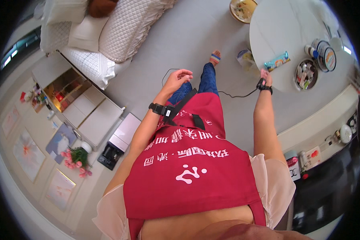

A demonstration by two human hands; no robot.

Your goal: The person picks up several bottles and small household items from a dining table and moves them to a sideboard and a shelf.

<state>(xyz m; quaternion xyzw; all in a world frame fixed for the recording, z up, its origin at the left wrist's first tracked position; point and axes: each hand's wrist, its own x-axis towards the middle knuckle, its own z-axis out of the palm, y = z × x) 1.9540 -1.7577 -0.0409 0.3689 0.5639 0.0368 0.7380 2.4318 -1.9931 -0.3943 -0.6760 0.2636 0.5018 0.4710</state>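
Note:
My left hand (180, 79) hangs over my lap at the centre, fingers loosely bent and nothing in them. At the edge of a round white marble-look table (276, 33), my right hand (266, 77) has its fingertips by the near end of a blue snack packet (277, 61). Whether they grip it cannot be told. The packet lies flat near the rim. Further right on the table stand a round bowl of small wrapped items (306, 74) and round lidded tins (326, 55). Both wrists wear black straps with small devices, and a cable runs to the right one. A red apron (186, 168) covers my front.
A bin with a clear liner (245, 58) stands beside the table, and a gold-rimmed round container (243, 10) lies beyond. The black cable (237, 96) hangs near my leg. At left are a quilted sofa (123, 27), a white cabinet (87, 111) and pink flowers (78, 159).

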